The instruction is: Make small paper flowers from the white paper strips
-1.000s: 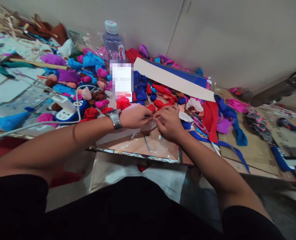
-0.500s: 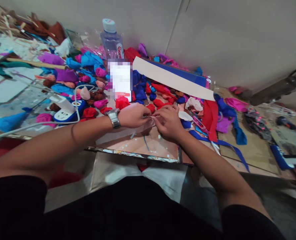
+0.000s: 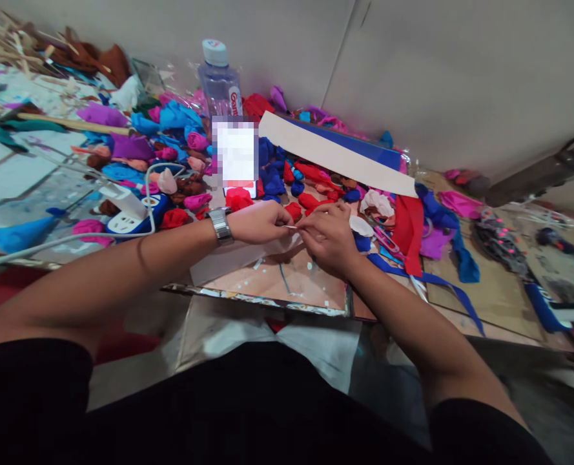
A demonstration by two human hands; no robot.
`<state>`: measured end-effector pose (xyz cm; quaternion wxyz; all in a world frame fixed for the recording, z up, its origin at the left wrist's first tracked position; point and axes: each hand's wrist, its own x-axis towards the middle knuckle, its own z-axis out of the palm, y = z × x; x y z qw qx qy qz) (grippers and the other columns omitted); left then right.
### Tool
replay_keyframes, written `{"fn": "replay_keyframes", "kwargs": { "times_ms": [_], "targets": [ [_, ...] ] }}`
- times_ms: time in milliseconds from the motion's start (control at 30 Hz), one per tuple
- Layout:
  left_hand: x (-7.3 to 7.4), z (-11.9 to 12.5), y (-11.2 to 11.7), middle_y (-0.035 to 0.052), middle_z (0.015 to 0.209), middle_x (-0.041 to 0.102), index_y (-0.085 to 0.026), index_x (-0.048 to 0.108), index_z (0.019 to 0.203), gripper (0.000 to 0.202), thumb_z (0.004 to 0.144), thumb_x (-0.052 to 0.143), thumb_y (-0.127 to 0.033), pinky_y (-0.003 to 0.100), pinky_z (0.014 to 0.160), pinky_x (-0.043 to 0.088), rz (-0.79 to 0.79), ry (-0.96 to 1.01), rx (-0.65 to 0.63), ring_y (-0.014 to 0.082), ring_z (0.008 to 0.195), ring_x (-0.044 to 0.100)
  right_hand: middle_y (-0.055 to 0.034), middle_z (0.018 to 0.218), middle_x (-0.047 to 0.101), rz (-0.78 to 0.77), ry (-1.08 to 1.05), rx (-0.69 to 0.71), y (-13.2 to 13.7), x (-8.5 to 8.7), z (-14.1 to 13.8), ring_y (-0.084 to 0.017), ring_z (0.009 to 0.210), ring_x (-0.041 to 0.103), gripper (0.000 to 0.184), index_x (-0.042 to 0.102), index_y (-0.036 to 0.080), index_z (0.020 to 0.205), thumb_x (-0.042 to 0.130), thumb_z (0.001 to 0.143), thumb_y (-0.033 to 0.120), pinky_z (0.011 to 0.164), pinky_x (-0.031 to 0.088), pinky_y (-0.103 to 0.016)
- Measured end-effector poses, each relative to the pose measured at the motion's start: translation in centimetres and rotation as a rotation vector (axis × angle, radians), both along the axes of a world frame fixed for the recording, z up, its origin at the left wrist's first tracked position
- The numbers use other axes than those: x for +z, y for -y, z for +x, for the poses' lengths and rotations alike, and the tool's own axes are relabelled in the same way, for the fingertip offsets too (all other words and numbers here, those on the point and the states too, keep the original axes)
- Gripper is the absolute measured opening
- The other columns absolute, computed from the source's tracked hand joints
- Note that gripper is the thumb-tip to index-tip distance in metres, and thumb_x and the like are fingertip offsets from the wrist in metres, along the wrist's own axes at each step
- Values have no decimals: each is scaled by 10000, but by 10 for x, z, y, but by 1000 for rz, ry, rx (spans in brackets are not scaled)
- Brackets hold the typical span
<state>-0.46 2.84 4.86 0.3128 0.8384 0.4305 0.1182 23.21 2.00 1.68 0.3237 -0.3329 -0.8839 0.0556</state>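
Nearest the camera lay the person's dark-clothed lap, with a crumpled white sheet [image 3: 310,342] across it. Both bare forearms reached forward from there over the edge of a flat brown cardboard work board [image 3: 291,287]. The left hand [image 3: 260,223], with a silver metal wristwatch [image 3: 220,226] on its wrist, lay knuckles up, its fingers curled in and the thumb and forefinger closed on one end of a small pale strip [image 3: 290,227]. The right hand [image 3: 328,240] met it fingertip to fingertip, also curled tight and pinching the other end. The strip hung just above the board between the two hands, and was too small to make out clearly.

The step in hand looked like fine fingertip work on that strip, rolling or twisting it. It seemed to call for a steady pinch on both sides and small turns of the fingers rather than any movement of the arms.

Just beyond the hands was a heap of red crepe-paper buds [image 3: 241,199], with blue crepe-paper buds [image 3: 272,179] behind them. A white-and-blue power strip [image 3: 132,221] sat to the left and a red ribbon [image 3: 407,226] to the right. Farther back lay a long white-and-blue card strip [image 3: 335,154], and a clear plastic water bottle [image 3: 219,81] stood near the wall.
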Motion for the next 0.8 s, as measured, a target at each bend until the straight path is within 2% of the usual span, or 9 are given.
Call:
{"fn": "replay_keyframes", "kwargs": {
  "times_ms": [200, 300, 567, 800],
  "targets": [
    [1, -1, -3, -22, 641, 542, -157, 716, 788, 309, 845, 601, -438, 259, 582, 289, -152, 91, 8, 105, 580, 404, -4, 1027, 803, 35, -15, 73, 0, 0, 0, -241, 1092, 631, 134, 771, 286, 1042, 641, 1024, 259, 1084, 354, -498],
    [1, -1, -3, -17, 657, 559, -158, 732, 808, 292, 823, 615, -425, 256, 590, 309, -209, 127, 18, 111, 593, 426, -5, 1021, 808, 43, -19, 58, -1, 0, 0, -247, 1108, 636, 135, 785, 296, 1028, 654, 1020, 263, 1093, 350, -509],
    [-1, -2, -3, -4, 643, 535, -162, 698, 748, 322, 853, 596, -448, 266, 601, 333, -253, 220, 68, 119, 589, 419, -1, 1029, 815, 55, -22, 55, -2, -1, 1, -256, 1121, 639, 130, 786, 311, 1041, 670, 1009, 262, 1094, 352, -519],
    [-5, -2, -5, -2, 687, 595, -166, 715, 771, 316, 867, 569, -430, 254, 628, 377, -204, 205, 58, 120, 621, 480, -29, 1014, 809, 32, -39, 26, 0, 2, 0, -267, 1112, 635, 122, 769, 265, 1048, 672, 1016, 332, 1088, 360, -513]
  ]
}}
